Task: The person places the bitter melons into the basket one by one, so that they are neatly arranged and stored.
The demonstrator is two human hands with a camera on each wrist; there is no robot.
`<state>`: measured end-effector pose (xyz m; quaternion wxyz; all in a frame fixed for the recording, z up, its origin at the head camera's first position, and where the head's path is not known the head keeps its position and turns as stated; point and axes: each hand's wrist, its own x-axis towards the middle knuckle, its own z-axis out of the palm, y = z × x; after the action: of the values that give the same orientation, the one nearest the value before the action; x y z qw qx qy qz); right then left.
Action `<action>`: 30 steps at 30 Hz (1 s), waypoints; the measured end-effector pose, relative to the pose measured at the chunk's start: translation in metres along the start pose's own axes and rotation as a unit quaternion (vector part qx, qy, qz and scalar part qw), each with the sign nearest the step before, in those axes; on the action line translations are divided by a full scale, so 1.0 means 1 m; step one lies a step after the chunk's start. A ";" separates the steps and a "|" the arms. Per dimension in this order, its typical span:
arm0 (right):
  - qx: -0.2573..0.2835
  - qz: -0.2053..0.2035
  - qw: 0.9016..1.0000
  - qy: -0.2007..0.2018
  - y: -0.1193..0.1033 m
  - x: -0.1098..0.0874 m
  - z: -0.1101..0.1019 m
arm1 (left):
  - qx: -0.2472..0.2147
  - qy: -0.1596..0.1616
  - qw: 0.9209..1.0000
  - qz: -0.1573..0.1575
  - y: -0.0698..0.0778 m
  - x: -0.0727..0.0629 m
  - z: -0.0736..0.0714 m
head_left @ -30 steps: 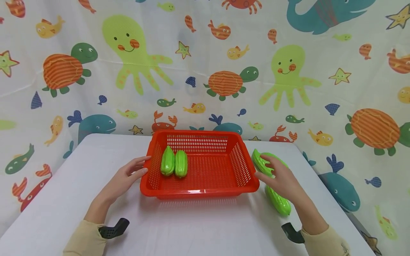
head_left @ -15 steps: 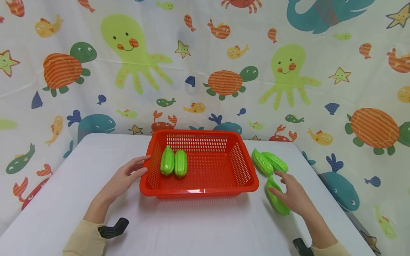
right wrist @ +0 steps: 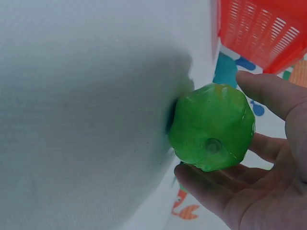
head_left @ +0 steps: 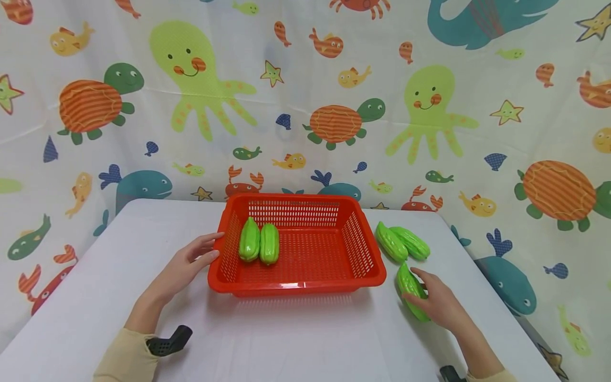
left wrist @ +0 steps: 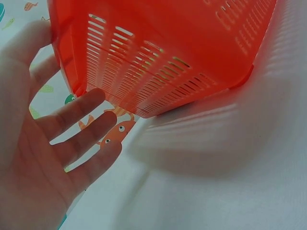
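A red plastic basket (head_left: 305, 286) with slotted walls stands on the white table, two bright green ribbed gourds (head_left: 269, 244) lying side by side at its left end. My left hand (head_left: 191, 265) is at the basket's left side, its fingers spread at the rim; in the left wrist view the hand (left wrist: 62, 129) shows several loosely extended fingers. On the right, my right hand (head_left: 436, 300) reaches over another green gourd (head_left: 408, 281) lying on the table. The right wrist view shows this gourd (right wrist: 211, 127) end-on, the thumb apart from it and the fingers at its far side.
Two more green gourds (head_left: 410, 243) lie together by the basket's right wall, beyond the one at my right hand. A white table (head_left: 286, 339) spreads under everything. Behind it hangs a curtain (head_left: 305, 106) printed with sea animals.
My right hand has left the basket's right rim and moved right and down to the nearest gourd, its fingers now around it. My left hand and the basket have stayed put.
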<state>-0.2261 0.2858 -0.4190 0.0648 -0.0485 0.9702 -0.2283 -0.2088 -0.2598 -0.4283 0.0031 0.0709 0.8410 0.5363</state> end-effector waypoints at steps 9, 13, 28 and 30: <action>-0.006 0.024 1.000 -0.014 0.000 -0.003 0.000 | 0.000 0.002 1.000 -0.001 0.000 -0.001 0.000; -0.006 0.032 0.999 -0.023 -0.001 -0.002 0.000 | 0.003 0.004 1.000 0.002 0.000 0.000 0.000; -0.003 -0.033 0.999 -0.029 -0.003 -0.006 -0.002 | 0.000 0.002 1.000 -0.004 0.000 0.001 -0.001; 0.003 -0.041 0.999 -0.030 -0.003 -0.007 -0.003 | 0.000 0.001 1.000 -0.004 0.000 0.001 0.000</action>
<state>-0.2195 0.2855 -0.4147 0.0843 -0.0947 0.9643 -0.2324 -0.2095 -0.2602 -0.4283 0.0045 0.0672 0.8413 0.5363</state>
